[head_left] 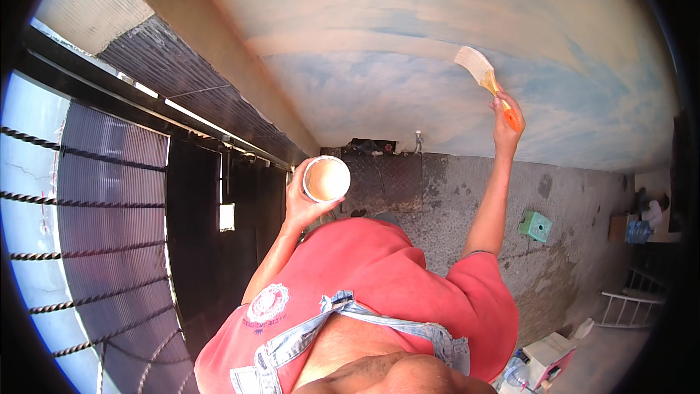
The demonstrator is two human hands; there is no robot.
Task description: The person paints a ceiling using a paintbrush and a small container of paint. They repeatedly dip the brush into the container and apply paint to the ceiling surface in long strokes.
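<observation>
My right hand (509,121) grips a wide paintbrush (487,76) by its orange and yellow handle. The pale bristles point up and left, close to a wall (379,80) covered in streaky peach and blue paint; I cannot tell if they touch it. In my left hand (300,201) is a white paint cup (326,179), held round its side, with its open top facing up. Peach-coloured paint shows inside the cup. The left fingers are partly hidden behind it.
A barred black metal gate (197,197) runs along the left. A small tap (418,141) sits at the wall's foot. On the concrete floor (467,182) stands a green stool (536,227). Farther right are a metal ladder (631,310), a blue water bottle (639,232) and another person (654,211).
</observation>
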